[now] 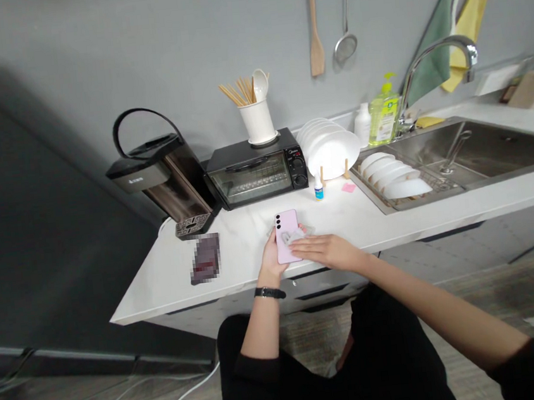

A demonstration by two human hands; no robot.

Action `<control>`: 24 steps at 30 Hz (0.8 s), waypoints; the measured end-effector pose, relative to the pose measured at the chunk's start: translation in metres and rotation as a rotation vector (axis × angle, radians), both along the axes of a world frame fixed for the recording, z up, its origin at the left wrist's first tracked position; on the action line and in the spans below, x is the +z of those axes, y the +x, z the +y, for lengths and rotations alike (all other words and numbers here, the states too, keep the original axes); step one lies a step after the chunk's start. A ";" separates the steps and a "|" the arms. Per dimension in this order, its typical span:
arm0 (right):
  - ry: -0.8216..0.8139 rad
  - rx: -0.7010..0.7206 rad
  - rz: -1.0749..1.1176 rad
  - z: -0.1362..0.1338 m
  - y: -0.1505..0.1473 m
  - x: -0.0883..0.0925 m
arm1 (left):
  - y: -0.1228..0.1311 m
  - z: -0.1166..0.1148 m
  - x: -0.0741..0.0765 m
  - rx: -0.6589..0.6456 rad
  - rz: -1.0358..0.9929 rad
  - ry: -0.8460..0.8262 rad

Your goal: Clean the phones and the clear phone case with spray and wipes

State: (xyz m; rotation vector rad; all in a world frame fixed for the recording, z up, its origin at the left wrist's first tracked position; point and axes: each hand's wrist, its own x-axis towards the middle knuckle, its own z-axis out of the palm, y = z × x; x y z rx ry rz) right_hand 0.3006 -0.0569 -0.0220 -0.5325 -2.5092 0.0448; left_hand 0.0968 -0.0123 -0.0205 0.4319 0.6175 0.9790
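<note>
A pale pink phone [287, 218], its camera side up, is held near the counter's front edge. My left hand [271, 255] is wrapped round it from below, with a black watch on the wrist. Pressed over the lower part of the phone's back, my right hand [324, 250] holds a thin whitish cloth [292, 237] under its fingers. A small white and blue bottle [318, 189] stands behind the hands, with a pink scrap [348, 187] to its right. To the left, a dark flat object, blurred out, [205, 258] lies on the counter.
A black dispenser [174, 184] and a toaster oven [255, 174] stand along the wall. White plates [331, 152] sit in a rack. Right of them are a soap bottle [383, 114], a sink [504, 143] with bowls [395, 177], and a tap [441, 45].
</note>
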 end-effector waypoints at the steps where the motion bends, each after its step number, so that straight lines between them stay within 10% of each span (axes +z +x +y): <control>1: -0.022 -0.064 0.076 0.003 0.012 -0.004 | -0.001 -0.003 0.003 0.028 0.013 0.001; 8: -0.234 -0.698 0.360 0.021 0.030 -0.018 | -0.045 -0.020 0.034 0.153 0.343 0.307; 16: -0.209 -0.609 -0.006 0.047 0.013 -0.018 | -0.059 0.036 0.073 0.051 1.032 0.885; 24: -0.412 -0.365 0.243 0.077 0.054 -0.015 | -0.027 0.040 0.050 -0.094 1.242 1.168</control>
